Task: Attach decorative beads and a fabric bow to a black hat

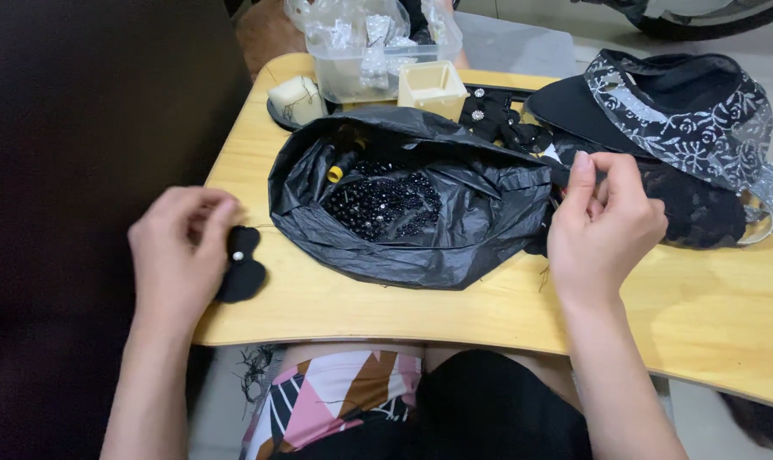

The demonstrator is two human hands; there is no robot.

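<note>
The left hand (178,255) sits at the near left edge of the wooden desk (702,315), its fingers curled and pinching a small black felt piece (242,266) with a white bead at its middle. The piece lies half on the desk edge, partly hidden under the fingers.

The right hand (604,226) is raised right of centre, thumb and forefinger pressed together as if on something very fine; what it pinches is too small to tell. It hovers just beside the right rim of an open black plastic bag (455,238), which lies in the middle of the desk and holds a heap of black beads (386,204) and a small spool with a yellow end (337,173).

Behind the right hand lies black lace cloth (702,209), and beyond it a black sun visor (659,94) trimmed with silver-patterned lace. At the far edge stand a clear plastic tub (361,72) of crinkled packets, a cream square box (432,85) and black bows with sparkly centres (484,111).
</note>
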